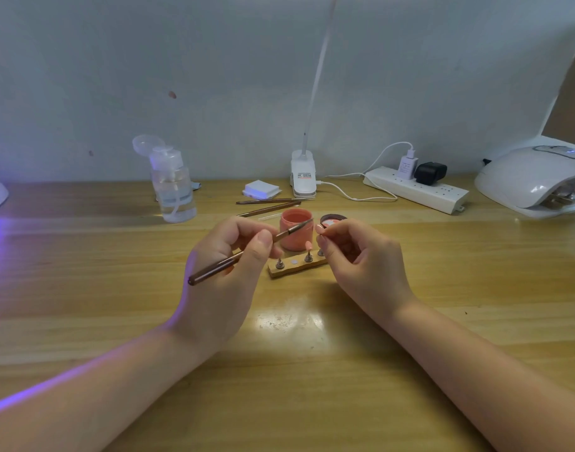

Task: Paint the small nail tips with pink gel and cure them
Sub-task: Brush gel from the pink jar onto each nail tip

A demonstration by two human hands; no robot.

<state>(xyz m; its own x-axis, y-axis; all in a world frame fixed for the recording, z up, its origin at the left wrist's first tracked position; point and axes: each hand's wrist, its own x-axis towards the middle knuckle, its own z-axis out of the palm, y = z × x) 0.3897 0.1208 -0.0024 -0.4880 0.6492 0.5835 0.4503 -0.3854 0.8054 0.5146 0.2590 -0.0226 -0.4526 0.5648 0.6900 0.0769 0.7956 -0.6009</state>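
The right hand (361,256) curls round something small at its fingertips; a pink nail tip (319,228) shows there, its mount hidden, so the grip pinches it. The left hand (227,265) pinches the brush (247,251), long axis slanting from lower left up to the bristles over the pink gel jar (296,233). Between both grips lies the wooden holder (296,267) on the table (116,256).

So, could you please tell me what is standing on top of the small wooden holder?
On the wooden holder: metal pegs, one carrying a pink nail tip. The right hand covers its far end.
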